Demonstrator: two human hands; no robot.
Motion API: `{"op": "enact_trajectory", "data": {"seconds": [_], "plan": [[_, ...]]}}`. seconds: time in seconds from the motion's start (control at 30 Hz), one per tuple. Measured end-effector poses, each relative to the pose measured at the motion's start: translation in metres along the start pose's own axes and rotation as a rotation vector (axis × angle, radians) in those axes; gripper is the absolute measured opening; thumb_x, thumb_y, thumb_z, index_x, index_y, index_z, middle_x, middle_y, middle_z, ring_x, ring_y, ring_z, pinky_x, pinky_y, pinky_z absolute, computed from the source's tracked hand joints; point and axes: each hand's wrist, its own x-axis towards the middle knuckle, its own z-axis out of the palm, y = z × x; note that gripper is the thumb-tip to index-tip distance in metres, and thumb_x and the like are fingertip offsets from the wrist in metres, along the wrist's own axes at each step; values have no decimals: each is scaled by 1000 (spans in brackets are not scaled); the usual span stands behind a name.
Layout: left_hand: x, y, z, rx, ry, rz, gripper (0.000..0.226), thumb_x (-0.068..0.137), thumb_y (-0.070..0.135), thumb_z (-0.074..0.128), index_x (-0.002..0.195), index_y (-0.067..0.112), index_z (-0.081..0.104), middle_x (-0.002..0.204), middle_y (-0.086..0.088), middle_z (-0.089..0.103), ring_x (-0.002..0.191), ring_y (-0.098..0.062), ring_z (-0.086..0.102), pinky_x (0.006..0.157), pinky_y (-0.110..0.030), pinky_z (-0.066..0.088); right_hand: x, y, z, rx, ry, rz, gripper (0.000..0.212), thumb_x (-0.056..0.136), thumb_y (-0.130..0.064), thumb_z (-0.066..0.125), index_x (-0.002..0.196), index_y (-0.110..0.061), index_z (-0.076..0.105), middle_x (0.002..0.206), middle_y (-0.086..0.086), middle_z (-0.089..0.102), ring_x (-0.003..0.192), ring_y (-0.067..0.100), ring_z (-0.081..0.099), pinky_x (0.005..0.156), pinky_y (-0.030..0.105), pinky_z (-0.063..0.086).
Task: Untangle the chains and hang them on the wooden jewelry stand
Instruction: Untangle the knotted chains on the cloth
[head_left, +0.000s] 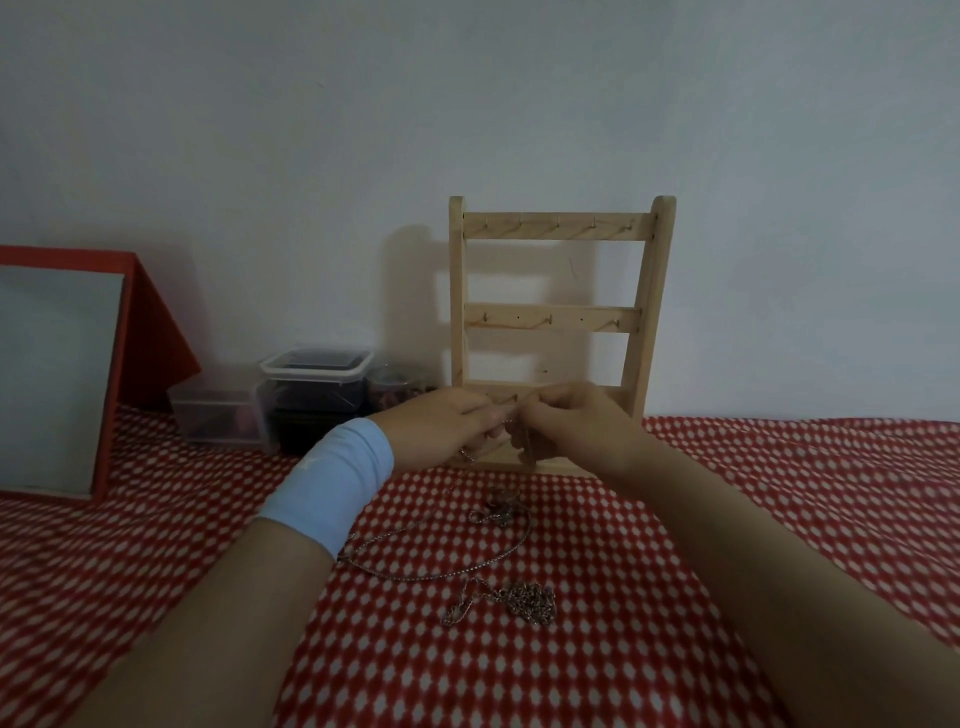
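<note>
Pale wall (467, 104) at back. Counter (779, 519) covered w/ red-and-white dotted cloth (156, 571).

Far left: grey panel (52, 374) in a red frame, leaning back toward the wall.

Centre: wooden stand (558, 317), upright at the back of the counter near the wall, w/ three cross rails & small hooks on each.

Containers, left of the stand, by the wall:
- Clear tub (314, 387), lid on, dark contents; can't tell what.
- Low clear box (218, 418) just beside the tub's left side, w/ small dark & pinkish bits inside, too blurred to name.
- Round jar (397, 389) betw. tub & stand, w/ dark contents, unclear.

Hands are raised in front of the stand's bottom rail, fingertips nearly touching each other. Left hand (447, 423), w/ a light blue wristband (332, 483), has its fingers curled, pinching a thin chain (523, 444). Right hand (571, 421) pinches the same chain, which dangles below the fingers; it looks faint & blurry.

On the cloth, near the person & below the hands:
- Long chain (441, 569) in a wide open loop.
- Chunky chain (527, 603), bunched up just in front of the loop.
- Small dark tangle (498, 508) at the loop's far end.
</note>
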Motion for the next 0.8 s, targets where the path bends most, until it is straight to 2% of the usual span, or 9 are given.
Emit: {"op": "enact_trajectory", "data": {"seconds": [0.1,0.2,0.3,0.37,0.43,0.53,0.6,0.7,0.8], "plan": [[1,-3,-1,58,12,-9,34,102,42,41,82,25,64,80,6,59,81,-12,54,85,-31,44,-1,1,0,-108,-21,13,27,103,-21,56,87,-6,72,67,1,62,61,11,59,70,28,61],[1,-3,-4,96,70,-22,36,101,40,45,89,17,70,82,3,62,78,-11,57,71,-24,43,-1,-1,0,-290,5,-45,26,102,-31,59,91,-12,73,66,0,57,52,3,50,55,15,49],[0,-3,-8,89,153,11,34,101,39,46,84,20,70,77,6,63,74,-8,56,73,-30,47,-2,-2,-5,-317,59,-65,34,99,-43,59,94,-14,75,70,-3,57,56,3,48,50,12,41],[1,-5,-8,-94,183,28,35,102,37,45,81,18,66,76,2,63,75,-14,59,87,-40,51,-1,-3,-8,-295,67,-45,38,100,-47,56,86,-17,75,67,-5,56,59,5,49,56,16,44],[2,-5,-2,-425,215,16,35,103,36,43,83,14,60,78,-1,64,78,-16,63,90,-43,54,-2,-4,-9,-195,15,-25,39,97,-50,59,80,-18,74,61,-5,53,58,7,49,63,24,49],[5,-4,10,-848,183,-59,32,104,37,40,95,13,58,95,-4,71,97,-20,66,88,-44,55,-2,-3,-9,28,-49,-15,33,96,-42,62,79,-16,71,72,1,54,66,14,54,81,40,61],[6,-8,17,-974,60,-108,35,101,41,44,110,12,61,112,-10,69,111,-31,64,95,-52,52,-1,-2,-9,183,-50,-8,32,101,-37,57,84,-11,64,80,6,52,67,17,53,79,45,62],[4,-15,23,-860,-156,-120,37,96,27,58,131,19,49,116,-12,67,101,-33,68,83,-44,56,-1,-2,-10,181,8,-5,32,106,-37,50,90,-11,60,77,3,55,59,15,51,55,33,51],[6,-18,20,-553,-126,-100,31,96,14,59,126,17,49,101,-8,68,82,-23,68,65,-32,50,-2,-2,-10,64,46,-4,33,107,-35,47,89,-11,61,67,-4,59,51,12,49,48,27,41]]}}
